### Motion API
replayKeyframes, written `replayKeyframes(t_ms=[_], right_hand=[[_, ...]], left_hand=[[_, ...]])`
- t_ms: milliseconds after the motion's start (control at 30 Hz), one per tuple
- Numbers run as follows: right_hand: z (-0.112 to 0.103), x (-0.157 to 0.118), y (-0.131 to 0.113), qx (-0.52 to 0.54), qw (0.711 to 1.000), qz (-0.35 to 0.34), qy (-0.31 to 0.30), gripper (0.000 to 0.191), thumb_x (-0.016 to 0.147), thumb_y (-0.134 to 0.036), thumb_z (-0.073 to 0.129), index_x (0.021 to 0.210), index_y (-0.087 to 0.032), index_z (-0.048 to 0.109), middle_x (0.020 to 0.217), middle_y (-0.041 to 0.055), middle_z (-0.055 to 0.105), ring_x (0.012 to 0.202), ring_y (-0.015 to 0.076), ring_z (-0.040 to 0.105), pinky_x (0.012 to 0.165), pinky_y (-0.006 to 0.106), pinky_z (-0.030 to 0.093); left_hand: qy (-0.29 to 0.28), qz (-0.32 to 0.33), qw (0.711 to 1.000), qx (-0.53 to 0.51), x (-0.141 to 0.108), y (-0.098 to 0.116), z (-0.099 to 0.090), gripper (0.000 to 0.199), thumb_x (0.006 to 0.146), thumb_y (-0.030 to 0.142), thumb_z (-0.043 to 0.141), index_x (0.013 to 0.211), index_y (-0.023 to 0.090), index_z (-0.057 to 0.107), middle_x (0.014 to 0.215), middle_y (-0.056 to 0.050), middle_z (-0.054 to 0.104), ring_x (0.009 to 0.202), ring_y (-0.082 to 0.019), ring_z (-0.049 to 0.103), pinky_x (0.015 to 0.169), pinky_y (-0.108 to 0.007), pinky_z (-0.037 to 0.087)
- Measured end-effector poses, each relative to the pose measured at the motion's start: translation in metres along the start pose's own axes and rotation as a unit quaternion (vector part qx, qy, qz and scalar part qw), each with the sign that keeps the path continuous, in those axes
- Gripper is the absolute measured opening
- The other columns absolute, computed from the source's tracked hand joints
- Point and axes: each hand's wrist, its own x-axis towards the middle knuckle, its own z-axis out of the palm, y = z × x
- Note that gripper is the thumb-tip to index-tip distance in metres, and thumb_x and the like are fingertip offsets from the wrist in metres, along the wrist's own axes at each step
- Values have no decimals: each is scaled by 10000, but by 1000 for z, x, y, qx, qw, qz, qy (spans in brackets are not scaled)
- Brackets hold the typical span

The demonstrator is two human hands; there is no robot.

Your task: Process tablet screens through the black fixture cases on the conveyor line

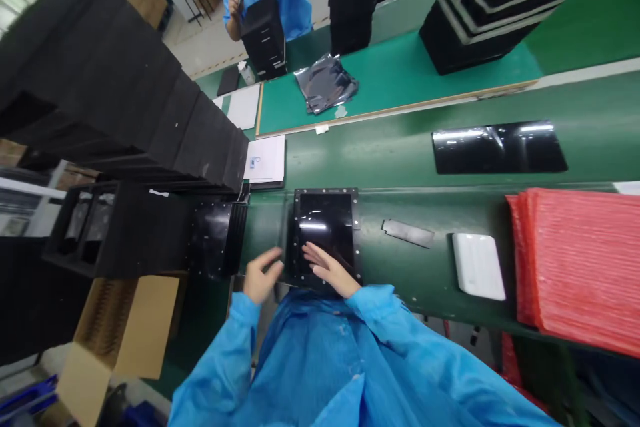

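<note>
A glossy black panel (pixel 326 213) lies flat on the green bench in front of me, set in a dark frame dotted with small light spots along its border. Over the panel's lower part is my right hand (pixel 331 268), fingers stretched out; whether it touches the surface I cannot tell. My left hand (pixel 263 273) hovers just left of the panel, thumb and fingers apart with nothing between them. Right of the panel lies a thin grey strip (pixel 408 233), and farther right a white rounded block (pixel 479 265).
Red bubble-wrap sheets (pixel 585 267) are piled at the right. A dark glossy sheet (pixel 499 148) lies farther back. Black foam blocks (pixel 125 93) and an open cardboard box (pixel 145 327) stand left. White papers (pixel 266 159) lie behind. Across the bench, a person in blue (pixel 295 7) handles something.
</note>
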Motion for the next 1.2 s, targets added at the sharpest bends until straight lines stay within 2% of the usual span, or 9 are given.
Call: replayKeyframes(t_ms=[100,233,500,667,767,867,1000,1100,1200], right_hand=[[1,7,3,107,988,83,70,708,683,-747,569,1088,-175,671,1021,120,702,989,322,635,858,474,513],[-25,-2,5,108,976,75,172,633,633,-720,643,928,-163,697,904,90,721,898,298,652,834,431,517],[-63,2,-11,24,976,81,201,581,585,-688,660,837,-166,693,823,83,723,778,271,669,743,413,540],[-95,-43,-19,-66,934,55,348,446,673,-597,635,810,-179,707,830,91,725,739,244,678,690,390,556],[-106,-59,-29,-95,914,30,394,418,667,-589,649,795,-196,705,818,89,723,699,234,676,646,377,559],[-90,-43,-45,-124,916,10,382,407,647,-589,674,803,-215,704,840,84,722,741,242,680,686,388,562],[-12,17,-50,-144,955,20,258,420,671,-591,665,849,-212,706,896,87,720,826,251,674,817,427,536],[73,73,-25,-125,986,61,96,476,681,-615,632,910,-202,693,974,97,710,897,255,659,865,432,516],[151,118,13,-115,979,170,-17,557,616,-540,715,1040,-184,648,1164,129,646,1052,278,610,895,416,499]], left_hand=[[-183,175,964,84,-32,28,44,281,835,414,566,982,231,719,971,-61,726,986,-222,656,945,-390,503],[-95,225,948,206,-39,31,77,289,881,331,500,1042,180,688,1033,-99,709,1031,-232,631,929,-420,508],[-175,236,905,307,-22,18,85,298,839,319,579,1084,172,660,1164,-109,651,1105,-240,579,944,-396,493],[-265,237,877,324,-20,7,83,322,856,330,561,1132,179,629,1145,-102,655,1051,-222,602,913,-376,495],[-262,265,865,336,2,-13,38,323,817,305,599,1115,185,634,1213,-107,621,1143,-251,553,967,-401,457],[-195,227,891,342,47,-46,-57,292,753,256,641,1036,194,668,1236,-108,609,1169,-273,534,1013,-414,420],[167,-34,946,275,89,-114,-181,298,840,227,487,1081,156,648,1164,-139,634,1136,-250,563,1011,-392,419],[352,-166,890,239,73,-167,-203,460,879,288,432,1273,67,515,1274,-239,529,1242,-343,464,1029,-530,355],[358,-185,887,224,39,-205,-187,678,808,409,567,1365,53,414,1311,-269,476,1283,-410,390,1038,-591,302]])
